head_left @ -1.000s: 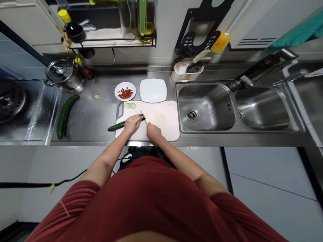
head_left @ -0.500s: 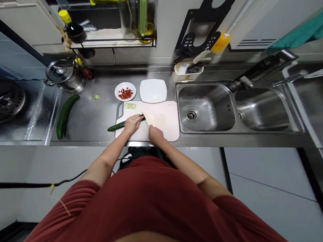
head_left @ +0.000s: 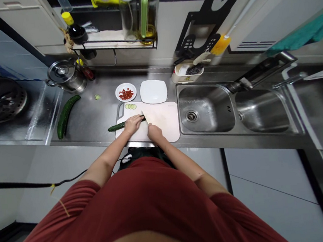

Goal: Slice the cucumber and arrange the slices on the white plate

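Observation:
My left hand presses down on a dark green cucumber, its fingers closed over the right part of it. The cucumber lies across the left side of a white cutting board, with one end reaching past the board's edge. My right hand is wrapped round the handle of a knife, which it hides. The pale blade stands against the cucumber's right end, close to my left fingertips. Several thin cucumber slices lie overlapping at the board's upper left.
Behind the board stand a plate of chopped red pieces and a white square plate. Another cucumber rests on the left counter near a steel pot. The double sink borders the board's right side.
The view has shifted very slightly. My right hand with the knife has moved a tiny bit to the left and up; my left hand stays on the cucumber.

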A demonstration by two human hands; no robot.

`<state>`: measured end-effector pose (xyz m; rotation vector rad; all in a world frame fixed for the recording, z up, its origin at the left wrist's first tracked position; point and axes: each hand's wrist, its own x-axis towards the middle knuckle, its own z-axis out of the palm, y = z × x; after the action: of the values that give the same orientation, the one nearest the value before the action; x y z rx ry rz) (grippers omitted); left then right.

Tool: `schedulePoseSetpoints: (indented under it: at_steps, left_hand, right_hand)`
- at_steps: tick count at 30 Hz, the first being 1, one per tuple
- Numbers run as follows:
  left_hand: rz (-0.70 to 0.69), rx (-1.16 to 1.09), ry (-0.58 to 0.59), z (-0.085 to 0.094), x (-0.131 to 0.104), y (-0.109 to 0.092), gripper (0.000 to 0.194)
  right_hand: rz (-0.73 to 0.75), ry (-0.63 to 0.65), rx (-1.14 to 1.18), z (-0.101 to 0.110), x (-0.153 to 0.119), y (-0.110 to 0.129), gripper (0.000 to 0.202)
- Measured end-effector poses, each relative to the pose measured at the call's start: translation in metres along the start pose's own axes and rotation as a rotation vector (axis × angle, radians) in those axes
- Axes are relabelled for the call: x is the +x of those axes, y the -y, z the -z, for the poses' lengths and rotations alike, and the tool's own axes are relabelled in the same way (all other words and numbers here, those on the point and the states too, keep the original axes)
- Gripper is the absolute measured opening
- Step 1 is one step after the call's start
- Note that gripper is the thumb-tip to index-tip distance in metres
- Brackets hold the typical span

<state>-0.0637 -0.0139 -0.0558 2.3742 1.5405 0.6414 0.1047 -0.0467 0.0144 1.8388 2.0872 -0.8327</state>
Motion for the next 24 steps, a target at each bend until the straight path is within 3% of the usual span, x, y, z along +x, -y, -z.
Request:
schedulePoseSetpoints:
  at_steps: [15,24]
  left_hand:
    - [-0.006,-0.018,-0.021,-0.003,-0.001,0.002,0.030]
    - [-0.002,-0.003,-0.030,-0.002,-0.001,0.001,0.029]
  right_hand:
    - [-0.015,0.021,-0.006,-0.006,-0.019,-0.006,0.028]
    - [-0.009,-0.009,0.028,-0.006,-0.001,-0.002,0.027]
